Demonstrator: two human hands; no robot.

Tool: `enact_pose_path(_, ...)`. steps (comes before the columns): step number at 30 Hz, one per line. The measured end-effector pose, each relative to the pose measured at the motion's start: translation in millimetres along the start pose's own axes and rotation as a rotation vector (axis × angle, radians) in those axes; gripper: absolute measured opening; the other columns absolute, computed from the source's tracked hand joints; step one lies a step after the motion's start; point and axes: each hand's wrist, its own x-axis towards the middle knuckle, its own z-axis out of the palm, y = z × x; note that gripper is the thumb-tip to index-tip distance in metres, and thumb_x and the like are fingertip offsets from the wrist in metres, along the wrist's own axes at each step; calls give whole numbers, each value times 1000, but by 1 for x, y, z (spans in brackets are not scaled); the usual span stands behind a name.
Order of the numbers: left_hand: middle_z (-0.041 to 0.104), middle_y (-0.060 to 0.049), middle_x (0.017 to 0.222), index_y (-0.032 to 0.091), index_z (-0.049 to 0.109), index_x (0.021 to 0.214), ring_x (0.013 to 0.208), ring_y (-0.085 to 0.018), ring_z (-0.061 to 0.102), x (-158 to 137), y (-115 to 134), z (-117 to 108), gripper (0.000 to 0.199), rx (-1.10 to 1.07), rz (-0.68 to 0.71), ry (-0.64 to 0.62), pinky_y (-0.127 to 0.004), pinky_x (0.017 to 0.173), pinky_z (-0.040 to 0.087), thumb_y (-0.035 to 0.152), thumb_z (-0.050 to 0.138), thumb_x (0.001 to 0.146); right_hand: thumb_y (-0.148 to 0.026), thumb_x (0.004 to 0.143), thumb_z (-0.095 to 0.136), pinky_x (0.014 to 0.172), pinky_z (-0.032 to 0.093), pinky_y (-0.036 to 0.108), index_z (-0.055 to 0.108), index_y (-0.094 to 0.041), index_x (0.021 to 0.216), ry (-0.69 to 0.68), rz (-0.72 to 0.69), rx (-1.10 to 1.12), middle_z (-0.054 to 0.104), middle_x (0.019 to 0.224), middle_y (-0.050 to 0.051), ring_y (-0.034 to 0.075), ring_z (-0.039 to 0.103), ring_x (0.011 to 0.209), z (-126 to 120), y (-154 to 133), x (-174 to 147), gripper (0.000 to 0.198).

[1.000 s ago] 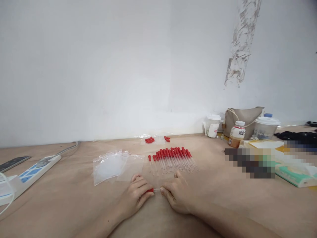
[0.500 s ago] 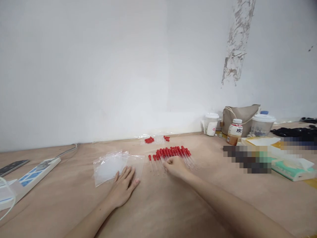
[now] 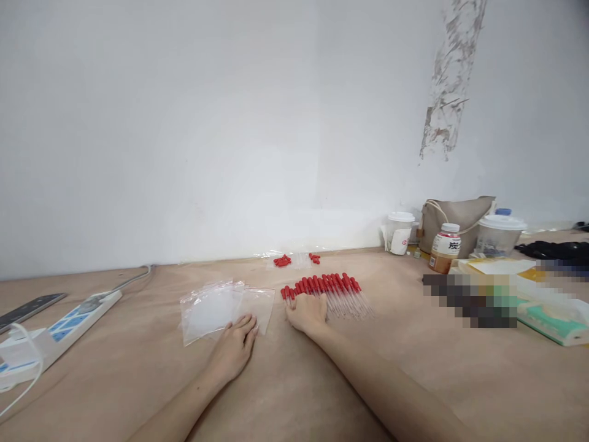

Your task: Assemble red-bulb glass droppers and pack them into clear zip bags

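Several droppers point(image 3: 340, 283) with red rubber bulbs and thin clear tubes lie side by side in a row, bulbs toward the wall. My right hand point(image 3: 307, 312) is closed at the row's left end, with its fingers on the tubes there; its fingertips are partly hidden. Left of the row, clear zip bags point(image 3: 209, 312) lie fanned out and overlapping. My left hand point(image 3: 235, 348) rests on the lower right of these bags, fingers stretched out and lying flat. Behind the row, loose red bulbs point(image 3: 282, 261) sit in or on clear plastic point(image 3: 301, 260).
A power strip point(image 3: 83, 313) and a phone point(image 3: 32, 311) lie at the left. At the right stand a lidded paper cup point(image 3: 399, 234), a drink bottle point(image 3: 445, 248), a grey bag point(image 3: 460, 216) and a clear tub point(image 3: 500, 236). A green-and-white pack point(image 3: 556, 319) lies nearer.
My right hand has moved left along the droppers, and the leftmost ones now lie closer together. My left hand's fingers have drawn closer together on the bags. The view has shifted slightly.
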Motion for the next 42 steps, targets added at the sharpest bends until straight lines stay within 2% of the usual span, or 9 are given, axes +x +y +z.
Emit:
enact_pose_path(7, 61, -7, 109, 18, 66, 88, 103, -23, 55, 3, 3, 0, 31, -92, -20, 134, -35, 87, 43, 23, 36, 83, -37, 77, 46, 78, 23, 37, 58, -19, 57, 76, -140, 51, 63, 61, 2, 16, 55, 61, -15, 27, -34, 30)
enact_pose_path(12, 61, -4, 110, 18, 63, 94, 103, -20, 55, 1, -1, -17, 36, -189, -30, 273, -34, 88, 43, 29, 29, 87, -29, 77, 45, 70, 22, 31, 53, -18, 56, 219, -278, 64, 60, 60, -1, 12, 50, 60, -35, 74, -72, 26)
enact_pose_path(15, 61, -5, 110, 18, 62, 98, 108, -20, 51, -5, 3, -36, 32, -343, 250, 332, -35, 92, 40, 29, 34, 87, -29, 78, 45, 68, 22, 30, 50, -17, 54, 270, -274, 81, 55, 55, -2, 11, 47, 57, -47, 98, -84, 27)
enact_pose_path(18, 63, -5, 107, 23, 62, 102, 110, -20, 48, -17, 14, -47, 29, -348, 619, 118, -39, 95, 36, 24, 37, 88, -29, 79, 45, 65, 25, 28, 48, -17, 55, 247, -286, 145, 52, 54, -2, 11, 46, 57, -53, 112, -87, 27)
enact_pose_path(20, 61, -3, 111, 27, 59, 108, 111, -19, 47, -26, 23, -47, 29, -318, 713, -64, -39, 97, 34, 23, 38, 88, -28, 79, 45, 63, 28, 26, 49, -17, 59, 192, -329, 214, 50, 55, -2, 11, 46, 57, -54, 116, -87, 23)
enact_pose_path(23, 54, -2, 120, 29, 53, 115, 116, -19, 43, -37, 33, -46, 30, -301, 664, -220, -39, 99, 31, 27, 43, 87, -24, 78, 46, 61, 33, 25, 53, -18, 68, 120, -384, 318, 49, 58, -2, 12, 46, 59, -53, 116, -88, 13)
enact_pose_path(27, 39, -1, 133, 30, 42, 124, 125, -21, 29, -43, 40, -43, 35, -298, 512, -210, -42, 100, 28, 31, 36, 90, -17, 75, 47, 64, 37, 25, 55, -18, 73, 32, -450, 402, 53, 66, 0, 13, 48, 67, -56, 115, -93, 9)
enact_pose_path(31, 24, -1, 140, 33, 30, 130, 127, -26, 22, -44, 42, -36, 48, -185, 526, -277, -49, 101, 21, 42, 44, 85, -17, 75, 49, 73, 38, 29, 59, -20, 76, -82, -570, 405, 56, 75, 2, 15, 49, 79, -62, 112, -97, 10)
enact_pose_path(42, 31, -5, 137, 33, 32, 129, 124, -27, 28, -54, 36, -28, 45, -121, 405, -207, -53, 99, 21, 43, 40, 86, -37, 78, 48, 88, 32, 37, 60, -19, 100, -282, -912, 329, 57, 104, 9, 20, 48, 99, -68, 93, -100, 31)
